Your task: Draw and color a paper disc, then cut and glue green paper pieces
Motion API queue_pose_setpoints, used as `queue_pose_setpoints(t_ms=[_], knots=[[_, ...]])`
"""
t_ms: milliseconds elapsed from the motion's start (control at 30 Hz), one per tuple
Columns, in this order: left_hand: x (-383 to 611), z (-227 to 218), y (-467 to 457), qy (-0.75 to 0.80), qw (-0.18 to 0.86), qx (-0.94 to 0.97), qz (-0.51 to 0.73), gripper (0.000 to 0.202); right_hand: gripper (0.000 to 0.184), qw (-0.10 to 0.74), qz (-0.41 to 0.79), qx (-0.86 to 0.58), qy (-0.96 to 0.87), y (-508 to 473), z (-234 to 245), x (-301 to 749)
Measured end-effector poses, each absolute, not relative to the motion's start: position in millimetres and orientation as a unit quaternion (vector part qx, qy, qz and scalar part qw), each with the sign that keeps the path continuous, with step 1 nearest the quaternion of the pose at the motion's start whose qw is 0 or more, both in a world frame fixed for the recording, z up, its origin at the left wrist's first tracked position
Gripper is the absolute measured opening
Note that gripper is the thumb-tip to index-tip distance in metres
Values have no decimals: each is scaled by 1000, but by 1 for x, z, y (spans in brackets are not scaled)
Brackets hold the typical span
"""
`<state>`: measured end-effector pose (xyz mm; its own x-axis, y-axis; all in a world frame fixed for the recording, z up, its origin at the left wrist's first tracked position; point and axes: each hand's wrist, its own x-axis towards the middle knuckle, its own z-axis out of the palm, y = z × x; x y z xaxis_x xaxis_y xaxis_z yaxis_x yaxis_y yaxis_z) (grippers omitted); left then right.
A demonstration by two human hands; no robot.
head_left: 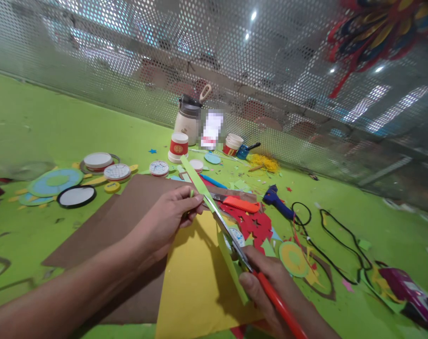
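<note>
My left hand [175, 212] pinches a light green paper strip [193, 175] between thumb and fingers. The strip slants up and away past the fingertips, and more green paper hangs below near the blades. Wrapped round the red handles of a pair of scissors [231, 235] is my right hand [270, 287]; the blades point up and left, meeting the strip beside my left fingertips. How far the blades are apart is hard to make out. Beneath both hands lies a yellow paper sheet [189, 282], partly over brown card [139, 202].
An orange utility knife [240, 204] lies on red paper scraps [256, 226] beyond the scissors. At right are a blue glue gun [279, 202] and its looping black cord. A kettle [187, 120] and paper tubs stand at the back before a perforated metal screen [129, 70].
</note>
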<state>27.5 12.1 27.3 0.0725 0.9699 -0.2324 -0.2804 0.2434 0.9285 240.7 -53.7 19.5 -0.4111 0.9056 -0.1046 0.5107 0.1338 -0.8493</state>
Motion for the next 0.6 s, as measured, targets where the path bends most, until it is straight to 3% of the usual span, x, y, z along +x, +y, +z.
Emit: queue_pose_setpoints(t_ms=[600], knots=[[24, 25, 15, 456, 634, 367, 505, 18, 58, 223, 418, -489, -732, -53, 19, 243]])
